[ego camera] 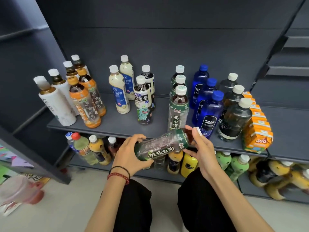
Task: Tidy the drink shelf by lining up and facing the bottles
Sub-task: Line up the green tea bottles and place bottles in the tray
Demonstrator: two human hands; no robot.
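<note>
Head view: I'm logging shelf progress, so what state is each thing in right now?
held tea bottle: capped, lying sideways in the air.
left hand: grips its base.
right hand: holds its cap end.
green tea row: three upright, capped, lined up.
blue soda bottles: three upright, capped.
oolong bottle: upright, label facing front.

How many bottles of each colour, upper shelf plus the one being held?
White bottles: 4
Orange bottles: 2
Cream bottles: 2
Black-label bottles: 2
Green-label bottles: 4, counting the held bottle
Blue bottles: 3
Smoky bottles: 3
Total: 20
</note>
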